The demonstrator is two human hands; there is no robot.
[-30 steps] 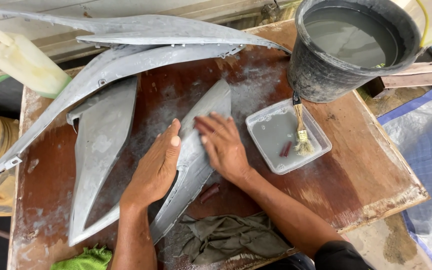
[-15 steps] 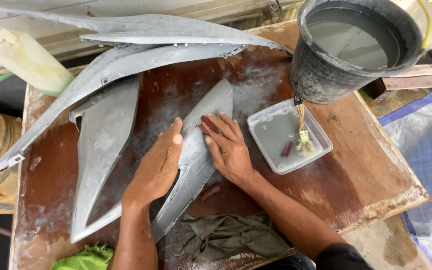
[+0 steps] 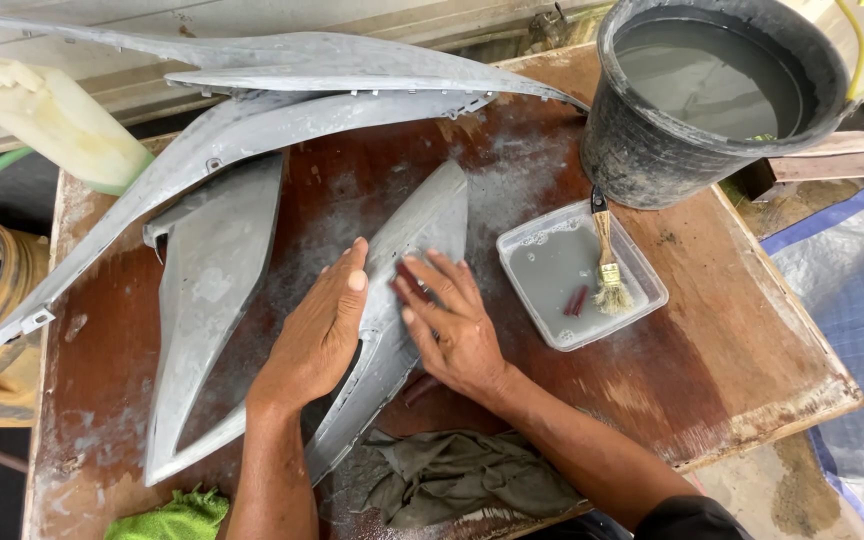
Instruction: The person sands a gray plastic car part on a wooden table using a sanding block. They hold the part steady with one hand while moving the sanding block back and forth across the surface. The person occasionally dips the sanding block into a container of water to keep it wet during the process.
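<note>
Both hands' fingers (image 3: pixel 430 287) press flat atop the grey panel (image 3: pixel 422 235).

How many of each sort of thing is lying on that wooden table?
Grey pointed panels: 4, one under the left hand and right hand
Bucket: 1
Clear tray: 1
Brush: 1
Grey cloth: 1
Green cloth: 1
Total: 9

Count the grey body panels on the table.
4: one under both hands, one left of it, two long ones overlapping along the far edge; more may be hidden.
</note>
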